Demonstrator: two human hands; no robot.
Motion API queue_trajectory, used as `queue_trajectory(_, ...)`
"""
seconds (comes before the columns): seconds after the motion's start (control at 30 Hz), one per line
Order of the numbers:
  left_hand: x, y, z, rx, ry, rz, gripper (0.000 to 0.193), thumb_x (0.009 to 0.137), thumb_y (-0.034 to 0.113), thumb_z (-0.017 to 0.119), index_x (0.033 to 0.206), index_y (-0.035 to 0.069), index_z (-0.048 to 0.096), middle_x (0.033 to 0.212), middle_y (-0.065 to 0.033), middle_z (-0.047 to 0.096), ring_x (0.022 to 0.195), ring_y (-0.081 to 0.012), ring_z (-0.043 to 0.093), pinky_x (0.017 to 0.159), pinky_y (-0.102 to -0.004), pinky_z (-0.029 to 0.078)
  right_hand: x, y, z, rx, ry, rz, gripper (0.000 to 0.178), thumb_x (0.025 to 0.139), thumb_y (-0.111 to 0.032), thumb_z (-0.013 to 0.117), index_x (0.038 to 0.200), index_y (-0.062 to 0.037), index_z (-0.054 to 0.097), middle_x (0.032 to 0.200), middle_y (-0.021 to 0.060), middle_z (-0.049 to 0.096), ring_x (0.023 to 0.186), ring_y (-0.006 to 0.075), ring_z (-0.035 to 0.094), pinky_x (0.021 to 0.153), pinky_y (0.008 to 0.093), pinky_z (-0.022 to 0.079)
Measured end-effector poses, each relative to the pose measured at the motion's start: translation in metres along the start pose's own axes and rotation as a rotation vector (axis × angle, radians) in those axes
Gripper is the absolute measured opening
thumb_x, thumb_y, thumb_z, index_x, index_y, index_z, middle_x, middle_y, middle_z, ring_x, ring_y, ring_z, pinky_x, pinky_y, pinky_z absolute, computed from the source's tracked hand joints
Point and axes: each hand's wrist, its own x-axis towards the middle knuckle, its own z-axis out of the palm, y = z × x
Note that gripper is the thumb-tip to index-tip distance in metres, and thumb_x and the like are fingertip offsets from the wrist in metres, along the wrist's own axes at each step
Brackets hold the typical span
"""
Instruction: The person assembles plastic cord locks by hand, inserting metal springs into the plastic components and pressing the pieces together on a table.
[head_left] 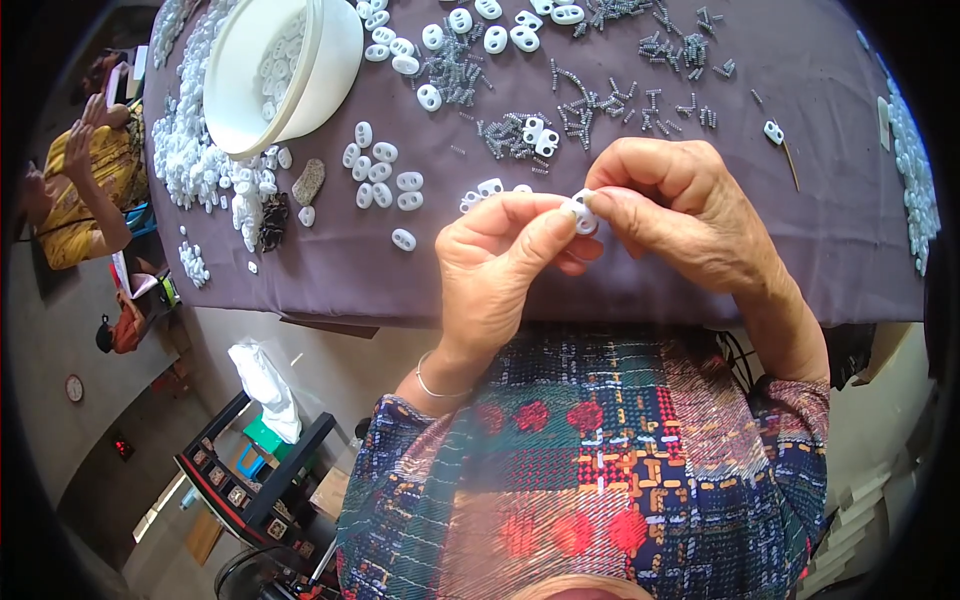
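pinching, head view: left hand (500,250) has thumb and forefinger closed on a white two-hole piece (583,217).
right hand (695,215): thumb and forefinger pressed together at upper right of same piece; any small part between them cannot be made out.
piece position: between both hands, near front edge of dark cloth (345,285).
springs (590,112): small, metallic, scattered beyond hands.
bowl (335,80): pale, far left, white pieces inside.
loose white pieces (385,152): clustered right of grey stone (309,182).

Tub (337,72): smooth, faintly glossy plastic. Tabletop (830,240) under tub: matt, creased cloth. Springs (453,72) right of tub: wiry metal. Held piece (582,217), farther right of tub: smooth plastic. Lump (309,182) near tub: rough, matt, stone-like.
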Motion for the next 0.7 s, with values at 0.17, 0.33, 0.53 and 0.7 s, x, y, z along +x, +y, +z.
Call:
queue_trajectory(0.17, -0.0015, -0.0009, 0.0052, 0.164, 0.018, 0.076, 0.013, 0.085, 0.007, 0.062, 0.092, -0.004, 0.061, 0.084, -0.0093, 0.065, 0.071, -0.0151, 0.064, 0.063, -0.0236, 0.051, 0.0006, 0.0084, -0.0012, -0.245, 0.036, -0.256, 0.011, 0.083, -0.010, 0.058, 0.079, -0.0004, 0.057, 0.059, 0.0043, 0.051, 0.051, 0.0116, 0.048, 0.048, 0.0262, 0.035)
queue_trajectory(0.33, -0.0009, 0.0027, 0.0031, 0.271, -0.009, 0.073, 0.013, 0.085, 0.006, 0.062, 0.092, -0.004, 0.060, 0.084, -0.0085, 0.064, 0.071, -0.0137, 0.063, 0.063, -0.0229, 0.051, -0.0001, 0.0088, -0.0028, -0.256, 0.022, -0.253, 0.012, 0.082, -0.011, 0.059, 0.077, -0.0006, 0.055, 0.057, 0.0070, 0.048, 0.051, 0.0154, 0.047, 0.049, 0.0282, 0.035)
queue_trajectory(0.53, -0.0018, 0.0019, 0.0023, 0.300, -0.001, 0.047, 0.011, 0.084, 0.005, 0.062, 0.090, -0.004, 0.061, 0.081, -0.0084, 0.064, 0.069, -0.0136, 0.063, 0.062, -0.0228, 0.051, 0.0015, 0.0055, -0.0036, -0.233, -0.031, -0.140, 0.014, 0.078, -0.012, 0.057, 0.073, 0.0011, 0.057, 0.058, 0.0157, 0.053, 0.053, 0.0288, 0.053, 0.051, 0.0360, 0.040)
queue_trajectory(0.7, -0.0004, -0.0004, 0.0016, 0.289, 0.009, 0.061, 0.011, 0.084, 0.005, 0.062, 0.089, -0.005, 0.061, 0.079, -0.0078, 0.064, 0.067, -0.0131, 0.062, 0.062, -0.0230, 0.051, 0.0012, 0.0030, -0.0028, -0.188, -0.032, -0.077, 0.015, 0.078, -0.012, 0.056, 0.072, 0.0013, 0.056, 0.057, 0.0161, 0.052, 0.053, 0.0285, 0.053, 0.051, 0.0361, 0.040)
